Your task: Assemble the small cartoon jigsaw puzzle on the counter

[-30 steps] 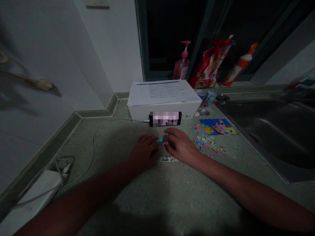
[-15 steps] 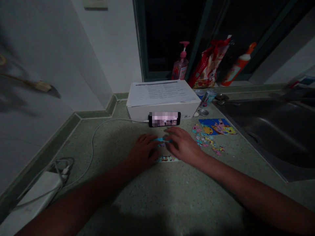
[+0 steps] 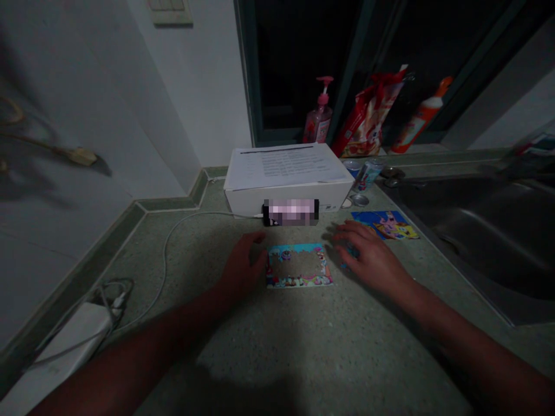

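Puzzle border (image 3: 299, 282) lies flat on the tabletop (image 3: 277, 329) btwn the two hands, printed strips round all 4 sides, middle unfilled apart from a small printed bit jutting down off the top strip. Prob. thin card: v. light, fairly stiff, but the joins could pop if nudged & the tabs could bend. Best hold: flat fingertips on an outer edge to steady it; loose pcs nipped by their rims, thumb + index, b/c they're tiny & may skid.

L hand (image 3: 243, 263) sits right by the border's left edge, palm down, thumb & index apart, nothing pinched that I can see; forearm comes in low from bottom left. R hand (image 3: 372, 254) is out past the right edge, over some blue puzzle pcs (image 3: 352, 252), fingers parted & pointing left, wrist fairly straight, forearm from bottom right. Dim light & the hand's own cover, so can't tell if its grip has a pc. Picture card (image 3: 401, 230) lies just beyond it, nr the sink (image 3: 451, 271).
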Tool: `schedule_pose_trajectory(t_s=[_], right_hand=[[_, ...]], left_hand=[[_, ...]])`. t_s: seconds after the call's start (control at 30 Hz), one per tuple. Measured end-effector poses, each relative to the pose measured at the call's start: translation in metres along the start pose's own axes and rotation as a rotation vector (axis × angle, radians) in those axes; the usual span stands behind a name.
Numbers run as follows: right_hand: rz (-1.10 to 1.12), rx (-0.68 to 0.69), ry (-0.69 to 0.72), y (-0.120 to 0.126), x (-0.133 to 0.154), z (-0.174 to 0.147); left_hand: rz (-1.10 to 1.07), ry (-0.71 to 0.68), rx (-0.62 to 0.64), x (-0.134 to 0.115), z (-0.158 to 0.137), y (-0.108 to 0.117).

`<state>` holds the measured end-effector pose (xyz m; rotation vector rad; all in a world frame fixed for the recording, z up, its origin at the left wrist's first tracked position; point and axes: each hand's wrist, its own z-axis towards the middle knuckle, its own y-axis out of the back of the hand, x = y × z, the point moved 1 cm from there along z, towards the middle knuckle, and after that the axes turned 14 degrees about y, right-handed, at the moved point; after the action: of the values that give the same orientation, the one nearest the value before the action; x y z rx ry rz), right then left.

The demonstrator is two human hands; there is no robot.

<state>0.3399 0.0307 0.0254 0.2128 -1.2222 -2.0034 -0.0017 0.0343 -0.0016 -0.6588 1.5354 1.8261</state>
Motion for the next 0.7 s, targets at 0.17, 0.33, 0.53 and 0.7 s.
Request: schedule_pose_trajectory(t_s=[0.17,0.33,0.53,0.7], right_hand=[[-0.027,0.025,-0.04,0.012,-0.005,0.002],[-0.082,0.049,-0.095,0.034,-0.012,0.003],[-0.106,0.095,-0.102,0.044,-0.015,0.003],[-0.109,0.149,-0.098,0.038,-0.01,0.003]], left_hand=[[-0.04,0.003,0.01,0.003,0.002,-0.002],[-0.05,0.019,0.03,0.001,0.002,-0.001],[-0.033,0.062,0.064,-0.007,0.001,0.004],[-0.041,0.179,0.128,-0.016,0.001,0.008]])
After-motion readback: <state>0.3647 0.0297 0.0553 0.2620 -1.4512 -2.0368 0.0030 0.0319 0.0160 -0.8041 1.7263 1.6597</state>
